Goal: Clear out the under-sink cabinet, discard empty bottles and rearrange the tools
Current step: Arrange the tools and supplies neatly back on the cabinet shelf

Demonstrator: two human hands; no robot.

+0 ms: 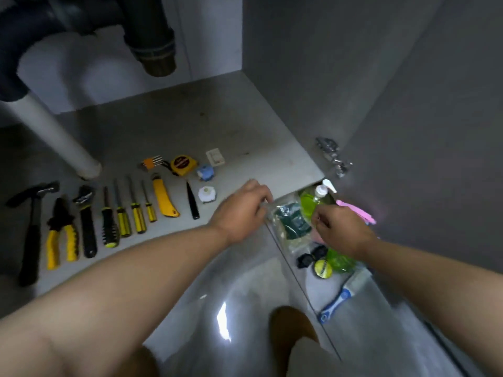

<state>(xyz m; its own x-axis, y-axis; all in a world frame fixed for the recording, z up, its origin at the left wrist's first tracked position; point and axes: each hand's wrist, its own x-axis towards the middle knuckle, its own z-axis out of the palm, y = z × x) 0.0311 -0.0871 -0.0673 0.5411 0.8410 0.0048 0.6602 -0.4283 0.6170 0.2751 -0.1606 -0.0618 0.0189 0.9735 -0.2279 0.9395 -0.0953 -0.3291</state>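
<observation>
Currently your left hand (242,209) reaches out over the front edge of the cabinet floor (190,126), its fingers curled and pinching a rim of clear plastic (272,210); blur hides whether that plastic is a bag or a bin. Your right hand (343,231) sits just beside it to the right, fingers curled in against the green pump bottle (309,205). You cannot tell whether it grips the bottle or the plastic around it.

The bottle lies tilted at the cabinet's right front corner, its white pump head pointing toward the back. A dark green packet (292,220) lies against its left side, and something pink (356,212) pokes out past your right hand. Nearer to you lie a black cap (310,258), a yellow round lid (322,268) and a blue-and-white handle (336,300).

To the left, the tools lie in a neat row on the cabinet floor, handles toward you: a hammer (30,232), yellow-handled pliers (61,235), an adjustable wrench (87,221), four screwdrivers (123,216), a yellow utility knife (163,200) and a slim black tool (192,202). Behind them sit a hex key set (152,161), a tape measure (182,164), a white switch plate (215,157), a blue roll (205,172) and a white round fitting (206,194).

Farther back, a white pipe (60,137) slants down to the floor, and a dark drain pipe (152,36) hangs above. A metal hinge (333,156) is fixed to the right wall.
</observation>
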